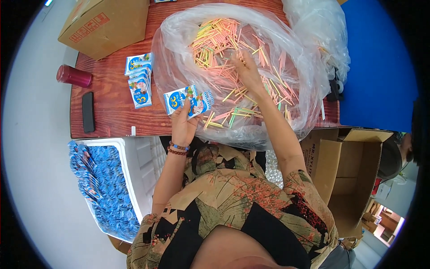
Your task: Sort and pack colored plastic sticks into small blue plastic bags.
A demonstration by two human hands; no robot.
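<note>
My left hand [182,125] is closed on a couple of small blue-and-white packets [174,102], fanned over the near left rim of a big clear plastic bag [174,38]. Inside the spread-open bag lie many thin pink, yellow and green sticks [217,38], heaped at the far left and scattered elsewhere. My right hand [247,71] reaches into the bag among the sticks, its fingers bent together at the heap's edge. Whatever those fingers pinch is too small to make out. Left of the bag, a short overlapping row of similar packets [141,92] rests on the table.
On the red-brown wooden table [112,119] are a cardboard box [107,29], a dark red cup [75,76] and a black phone-like object [88,112]. A white foam box [130,179] full of blue packets stands below left. An open carton [354,179] sits at right.
</note>
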